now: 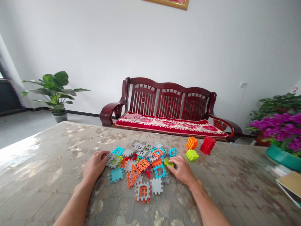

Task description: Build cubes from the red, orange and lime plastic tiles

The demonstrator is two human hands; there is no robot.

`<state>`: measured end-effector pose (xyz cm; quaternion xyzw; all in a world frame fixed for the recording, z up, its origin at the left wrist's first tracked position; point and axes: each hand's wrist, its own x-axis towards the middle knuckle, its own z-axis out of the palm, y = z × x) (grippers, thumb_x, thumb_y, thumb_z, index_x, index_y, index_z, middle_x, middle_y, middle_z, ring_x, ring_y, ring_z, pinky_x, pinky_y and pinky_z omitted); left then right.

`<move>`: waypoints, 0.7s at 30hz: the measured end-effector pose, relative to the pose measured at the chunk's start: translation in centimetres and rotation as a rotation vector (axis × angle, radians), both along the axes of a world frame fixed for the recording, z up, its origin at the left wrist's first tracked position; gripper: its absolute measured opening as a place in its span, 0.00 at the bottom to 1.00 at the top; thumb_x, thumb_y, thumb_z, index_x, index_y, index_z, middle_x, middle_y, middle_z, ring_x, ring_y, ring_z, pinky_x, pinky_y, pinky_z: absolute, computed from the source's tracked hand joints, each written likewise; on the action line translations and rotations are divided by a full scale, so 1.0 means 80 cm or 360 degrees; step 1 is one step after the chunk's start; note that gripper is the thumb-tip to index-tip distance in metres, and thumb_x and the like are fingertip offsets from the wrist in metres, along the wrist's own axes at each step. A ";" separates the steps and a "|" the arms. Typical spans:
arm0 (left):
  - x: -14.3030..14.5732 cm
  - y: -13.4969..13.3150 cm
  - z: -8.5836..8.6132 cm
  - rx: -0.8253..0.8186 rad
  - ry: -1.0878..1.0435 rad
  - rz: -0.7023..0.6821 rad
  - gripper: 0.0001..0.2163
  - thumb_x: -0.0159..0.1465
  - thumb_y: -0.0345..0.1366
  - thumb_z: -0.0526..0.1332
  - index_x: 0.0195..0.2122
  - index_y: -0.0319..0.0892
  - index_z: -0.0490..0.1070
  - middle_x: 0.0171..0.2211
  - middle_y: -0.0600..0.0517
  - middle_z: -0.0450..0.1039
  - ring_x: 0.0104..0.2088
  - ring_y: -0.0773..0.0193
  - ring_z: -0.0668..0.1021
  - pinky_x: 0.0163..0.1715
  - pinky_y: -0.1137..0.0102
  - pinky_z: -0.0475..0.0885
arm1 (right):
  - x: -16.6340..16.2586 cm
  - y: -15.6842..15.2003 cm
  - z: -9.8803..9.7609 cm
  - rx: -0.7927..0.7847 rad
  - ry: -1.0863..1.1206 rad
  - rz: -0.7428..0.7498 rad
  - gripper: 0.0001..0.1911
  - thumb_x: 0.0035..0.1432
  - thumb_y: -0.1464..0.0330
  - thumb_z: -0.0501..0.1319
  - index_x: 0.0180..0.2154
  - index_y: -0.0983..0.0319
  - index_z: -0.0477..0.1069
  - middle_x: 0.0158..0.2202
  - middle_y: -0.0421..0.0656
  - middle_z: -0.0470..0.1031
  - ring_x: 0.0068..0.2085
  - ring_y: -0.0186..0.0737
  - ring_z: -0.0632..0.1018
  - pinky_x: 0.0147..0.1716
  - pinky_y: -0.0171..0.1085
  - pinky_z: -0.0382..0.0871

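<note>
Reading left to right, no brand or label shows; the only writing is a red mark like a "2" on a white card (295, 90) at the right edge, too small to be sure of.

At the left of the frame a leafy plant (54, 91) stands in a pot on the grey floor by the white wall. The table (42, 169) fills the lower half, its top a glossy beige patterned cover with glare at the left. The left hand (95, 165) lies palm down at lower centre-left, fingers loosely curled, tips touching a grey tile (113, 161) at the left edge of the pile (141, 166). That pile of flat notched tiles, grey, blue, orange and red, lies at centre. The right hand (182, 170) rests at the pile's right edge, fingers closed in a pinch on a green tile (168, 162). Just right of it sits a green cube (192, 155), with an orange cube (192, 142) and a red cube (208, 145) behind, near the table's far edge.

Beyond the table stands a dark wooden bench (169, 100) with a red floral cushion (169, 124). At the right, purple flowers (279, 128) sit in a teal pot (282, 157), and a book (291, 183) lies at the table's right edge.

Bare tabletop lies open left of the left hand and below the pile; the right side is more crowded.
</note>
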<state>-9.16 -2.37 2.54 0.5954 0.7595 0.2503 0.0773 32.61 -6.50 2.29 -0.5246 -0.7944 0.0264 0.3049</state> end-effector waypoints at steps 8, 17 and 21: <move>0.001 0.000 0.001 -0.0013 0.0002 0.0005 0.17 0.63 0.38 0.52 0.46 0.48 0.78 0.48 0.50 0.78 0.42 0.58 0.79 0.34 0.71 0.69 | 0.024 0.020 -0.019 0.0175 0.0462 -0.0693 0.27 0.65 0.51 0.45 0.35 0.60 0.77 0.31 0.48 0.80 0.33 0.43 0.77 0.34 0.37 0.66; 0.000 0.001 0.002 -0.0020 0.0004 0.0004 0.17 0.64 0.38 0.51 0.45 0.48 0.78 0.48 0.51 0.78 0.42 0.59 0.80 0.33 0.72 0.69 | 0.049 0.029 -0.028 0.0095 0.0528 -0.0798 0.24 0.58 0.54 0.51 0.41 0.63 0.78 0.42 0.53 0.80 0.44 0.49 0.79 0.46 0.44 0.71; -0.001 0.002 -0.001 -0.0006 -0.0006 -0.0001 0.17 0.64 0.38 0.51 0.45 0.48 0.78 0.48 0.50 0.78 0.42 0.58 0.79 0.34 0.71 0.69 | 0.045 0.029 -0.028 -0.0052 0.0416 -0.0775 0.23 0.52 0.56 0.58 0.43 0.64 0.77 0.43 0.53 0.80 0.46 0.51 0.79 0.48 0.46 0.70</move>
